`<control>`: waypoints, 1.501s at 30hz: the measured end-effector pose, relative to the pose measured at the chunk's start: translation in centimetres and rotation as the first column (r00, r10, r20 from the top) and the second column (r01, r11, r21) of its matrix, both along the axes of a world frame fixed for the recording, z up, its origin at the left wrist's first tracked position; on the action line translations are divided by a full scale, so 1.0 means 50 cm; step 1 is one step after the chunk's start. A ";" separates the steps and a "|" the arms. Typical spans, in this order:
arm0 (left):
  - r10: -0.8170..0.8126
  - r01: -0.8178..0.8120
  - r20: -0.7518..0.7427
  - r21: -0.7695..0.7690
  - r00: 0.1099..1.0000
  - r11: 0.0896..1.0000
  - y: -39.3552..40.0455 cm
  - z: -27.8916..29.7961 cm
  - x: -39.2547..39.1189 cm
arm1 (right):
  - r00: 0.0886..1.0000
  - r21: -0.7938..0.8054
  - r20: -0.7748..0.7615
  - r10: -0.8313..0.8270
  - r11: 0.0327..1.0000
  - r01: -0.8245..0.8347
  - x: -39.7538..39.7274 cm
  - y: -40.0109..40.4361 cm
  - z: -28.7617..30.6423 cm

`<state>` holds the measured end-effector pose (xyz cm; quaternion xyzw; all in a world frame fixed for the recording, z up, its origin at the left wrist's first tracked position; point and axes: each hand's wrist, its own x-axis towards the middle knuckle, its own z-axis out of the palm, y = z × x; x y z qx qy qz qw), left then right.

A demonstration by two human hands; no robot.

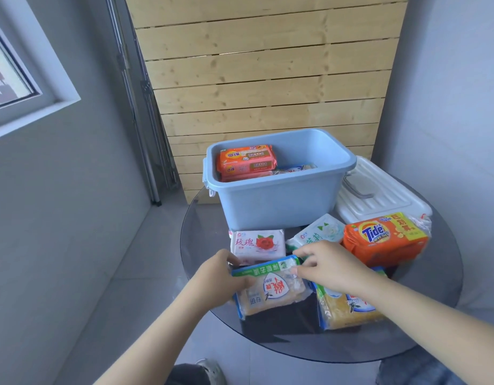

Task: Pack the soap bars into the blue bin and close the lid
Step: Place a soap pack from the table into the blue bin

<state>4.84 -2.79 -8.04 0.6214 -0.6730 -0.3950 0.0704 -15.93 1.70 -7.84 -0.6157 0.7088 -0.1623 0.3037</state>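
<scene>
Soap pack (pixel 271 287) between both hands (pixel 215 276) (pixel 328 266) (bin (pixel 279 201) lidless)

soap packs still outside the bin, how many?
5. Rose pack at the front of the blue bin; white flower pack beside it; Tide pack far right; yellow pack held in both hands; another yellow pack under the right forearm. More may be hidden.
</scene>
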 end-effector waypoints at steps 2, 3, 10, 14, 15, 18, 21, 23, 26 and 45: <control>0.035 -0.036 -0.021 -0.048 0.999 0.998 -0.002 0.000 0.010 | 0.996 -0.022 0.086 -0.012 1.000 0.014 0.007 0.002 -0.003; 0.051 -0.054 -0.036 -0.070 0.998 0.996 -0.003 0.001 0.015 | 0.994 -0.031 0.113 -0.012 0.999 0.015 0.011 0.003 -0.006; 0.132 -0.154 -0.189 -0.103 0.973 0.983 0.000 0.022 0.039 | 0.971 -0.122 0.228 -0.075 0.987 0.105 0.032 0.007 -0.004; 0.177 -0.210 -0.382 -0.045 0.907 0.977 0.015 0.048 0.043 | 0.969 -0.242 0.226 -0.100 0.958 0.156 0.024 0.030 0.023; 0.178 -0.212 -0.420 -0.035 0.890 0.977 0.020 0.053 0.039 | 0.968 -0.268 0.223 -0.111 0.948 0.170 0.020 0.038 0.030; 0.148 -0.172 -0.494 -0.001 0.857 0.985 0.042 0.061 0.009 | 0.960 -0.316 0.225 -0.168 0.919 0.235 -0.006 0.073 0.046; 0.107 -0.110 -0.520 0.026 0.847 0.994 0.059 0.056 -0.037 | 0.953 -0.319 0.183 -0.242 0.902 0.290 -0.040 0.105 0.056; 0.110 -0.087 -0.531 0.067 0.841 0.994 0.066 0.047 -0.063 | 0.945 -0.303 0.163 -0.283 0.897 0.321 -0.060 0.121 0.058; 0.128 -0.051 -0.579 0.147 0.805 0.988 0.079 0.037 -0.105 | 0.930 -0.288 0.147 -0.338 0.884 0.367 -0.092 0.148 0.055; 0.150 0.040 -0.447 0.388 0.882 0.921 0.110 -0.009 -0.181 | 0.889 0.099 0.269 -0.370 0.929 0.356 -0.173 0.176 0.015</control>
